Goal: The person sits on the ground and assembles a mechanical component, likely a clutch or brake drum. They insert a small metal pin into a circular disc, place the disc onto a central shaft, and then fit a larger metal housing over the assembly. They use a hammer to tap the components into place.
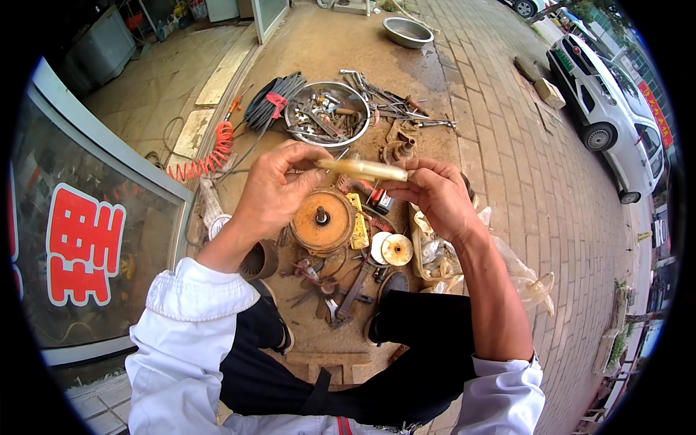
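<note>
My left hand [285, 185] and my right hand [435, 194] grip opposite ends of a pale yellowish disc-like part [360, 169], held up nearly edge-on. Beneath it on the ground sits a round rusty housing [310, 227] with a shaft standing up from its middle. Beside that are a yellow perforated object [359, 230], a red and black tool or battery [381, 201], and two small round discs, one white and one cream [396, 254]. Several wrenches and metal tools [353, 290] lie between my feet.
A basin of metal parts [326, 99], scattered tools [406, 109], a black cable coil [264, 109] and a red spiral hose [196, 168] surround the work. A glass door [109, 156] stands left, plastic bags [442, 275] lie right, a grey basin [407, 27] sits behind, and a white car [605, 109] is parked beyond.
</note>
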Demonstrator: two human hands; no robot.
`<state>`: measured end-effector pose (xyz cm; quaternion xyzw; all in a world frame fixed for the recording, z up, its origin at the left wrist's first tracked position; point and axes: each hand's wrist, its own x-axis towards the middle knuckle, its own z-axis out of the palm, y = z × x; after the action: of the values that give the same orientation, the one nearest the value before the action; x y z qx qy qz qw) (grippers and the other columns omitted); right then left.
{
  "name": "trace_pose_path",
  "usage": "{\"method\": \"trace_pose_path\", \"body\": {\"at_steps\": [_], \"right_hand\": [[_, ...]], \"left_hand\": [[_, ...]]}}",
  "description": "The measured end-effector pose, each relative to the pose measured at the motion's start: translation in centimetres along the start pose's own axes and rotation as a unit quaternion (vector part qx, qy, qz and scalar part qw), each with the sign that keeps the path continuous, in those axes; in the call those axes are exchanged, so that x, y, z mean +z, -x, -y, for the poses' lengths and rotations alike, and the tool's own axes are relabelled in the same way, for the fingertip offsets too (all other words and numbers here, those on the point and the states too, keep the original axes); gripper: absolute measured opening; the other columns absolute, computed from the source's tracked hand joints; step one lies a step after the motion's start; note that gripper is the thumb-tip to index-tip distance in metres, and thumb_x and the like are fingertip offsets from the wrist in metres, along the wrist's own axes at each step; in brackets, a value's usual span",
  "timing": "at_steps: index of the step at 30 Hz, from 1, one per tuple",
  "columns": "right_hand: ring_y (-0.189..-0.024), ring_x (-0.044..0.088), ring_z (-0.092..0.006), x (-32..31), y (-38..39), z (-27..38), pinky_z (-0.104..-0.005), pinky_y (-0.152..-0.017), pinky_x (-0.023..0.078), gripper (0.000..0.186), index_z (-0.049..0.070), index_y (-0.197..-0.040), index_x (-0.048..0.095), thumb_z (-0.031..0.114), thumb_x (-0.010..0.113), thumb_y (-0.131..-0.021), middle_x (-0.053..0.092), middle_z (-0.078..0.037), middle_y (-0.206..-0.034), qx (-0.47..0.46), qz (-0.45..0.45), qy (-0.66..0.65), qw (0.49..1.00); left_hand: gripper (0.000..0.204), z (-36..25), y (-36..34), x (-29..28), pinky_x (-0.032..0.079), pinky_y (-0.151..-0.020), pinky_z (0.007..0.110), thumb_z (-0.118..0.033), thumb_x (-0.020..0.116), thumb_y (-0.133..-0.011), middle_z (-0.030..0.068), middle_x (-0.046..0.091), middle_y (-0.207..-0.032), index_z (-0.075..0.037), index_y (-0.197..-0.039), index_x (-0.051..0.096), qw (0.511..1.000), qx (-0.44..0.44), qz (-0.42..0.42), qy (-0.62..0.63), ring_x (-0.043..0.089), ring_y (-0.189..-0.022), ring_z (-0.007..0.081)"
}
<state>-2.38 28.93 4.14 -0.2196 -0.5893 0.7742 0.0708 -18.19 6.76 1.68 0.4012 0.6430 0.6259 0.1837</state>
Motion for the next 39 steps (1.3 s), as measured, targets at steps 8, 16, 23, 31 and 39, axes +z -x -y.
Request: {"method": "trace_pose_path", "body": {"at_steps": [8, 16, 23, 31, 39], "right_hand": [[-0.095, 0.069, -0.0195, 0.8, -0.7, -2.4, -0.0310, -0.088, 0.057, 0.033, -0.010, -0.117, 0.063, -0.010, 0.071, -0.084, 0.071, -0.017, -0.108, -0.047, -0.031, 0.044, 0.997], [-0.102, 0.067, -0.0204, 1.6, -0.9, -2.6, -0.0318, -0.094, 0.056, 0.043, -0.010, -0.123, 0.058, -0.013, 0.072, -0.082, 0.069, -0.016, -0.111, -0.050, -0.035, 0.058, 0.996], [-0.100, 0.067, -0.0200, 1.7, -1.0, -2.9, -0.0315, -0.090, 0.057, 0.041, -0.011, -0.123, 0.058, -0.012, 0.071, -0.084, 0.069, -0.016, -0.109, -0.053, -0.042, 0.069, 0.995], [-0.085, 0.069, -0.0199, 2.7, -1.2, -3.1, -0.0316, -0.075, 0.059, 0.032, -0.014, -0.119, 0.061, -0.004, 0.069, -0.089, 0.071, -0.017, -0.099, -0.007, -0.081, 0.108, 0.991], [-0.094, 0.068, -0.0201, 2.2, -2.0, -2.1, -0.0312, -0.081, 0.058, 0.031, -0.009, -0.121, 0.060, 0.000, 0.068, -0.093, 0.067, -0.015, -0.106, 0.000, -0.076, 0.085, 0.993]], "left_hand": [[0.032, 0.0, -0.4, -0.1, 0.049, -0.107, 0.035, 0.010, 0.054, -0.091, 0.0116, 0.065, -0.128, 0.003, -0.120, 0.065, 0.998, -0.032, -0.011, 0.054, 0.064, -0.117, 0.0194], [0.039, 0.2, -0.5, -0.8, 0.049, -0.107, 0.036, 0.008, 0.053, -0.090, 0.0132, 0.067, -0.125, 0.004, -0.128, 0.059, 0.990, -0.094, 0.016, 0.102, 0.065, -0.118, 0.0208], [0.038, 0.7, -0.7, -0.9, 0.051, -0.104, 0.034, 0.007, 0.055, -0.090, 0.0129, 0.068, -0.124, 0.005, -0.128, 0.061, 0.992, -0.101, 0.025, 0.066, 0.065, -0.116, 0.0196], [0.038, 1.6, -0.9, -1.1, 0.051, -0.104, 0.033, 0.006, 0.058, -0.090, 0.0125, 0.068, -0.123, 0.006, -0.129, 0.061, 0.991, -0.121, 0.014, 0.058, 0.066, -0.115, 0.0194], [0.034, 1.5, -1.2, -0.9, 0.058, -0.089, 0.033, -0.014, 0.058, -0.101, 0.0120, 0.068, -0.119, 0.003, -0.130, 0.059, 0.966, -0.253, -0.005, 0.048, 0.068, -0.105, 0.0183]]}}
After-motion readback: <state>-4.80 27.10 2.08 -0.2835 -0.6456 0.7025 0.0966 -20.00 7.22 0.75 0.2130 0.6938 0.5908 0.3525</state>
